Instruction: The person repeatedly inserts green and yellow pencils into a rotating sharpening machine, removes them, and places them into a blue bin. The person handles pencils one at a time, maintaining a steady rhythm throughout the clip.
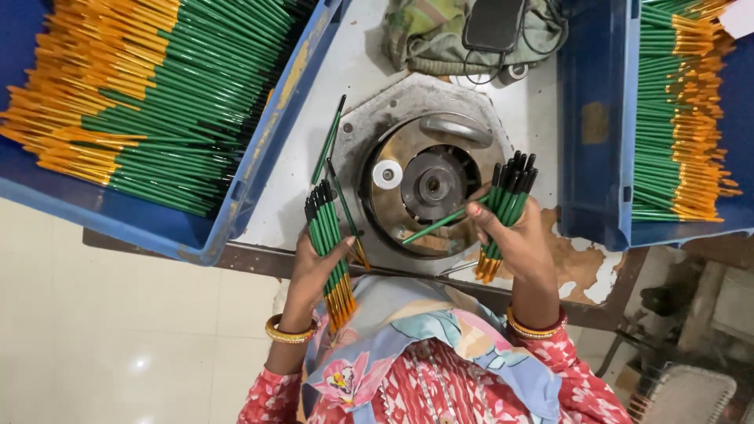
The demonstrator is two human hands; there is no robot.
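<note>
Green pens fill both fists: left hand [314,263] clamps a bundle [328,255] at 7 o'clock of the round machine [428,184], right hand [510,235] closed on another bundle [506,212] at 3 o'clock. Right fingertips also pinch a single pen [436,225] aimed at the hub. W/ so much gripped, my guess is that pen could skew or a few slip off the bench [353,71].

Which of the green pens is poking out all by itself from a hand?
The single green pen pinched in the right hand's fingertips, slanting toward the round metal machine. The other held pens sit packed in bundles.
</note>
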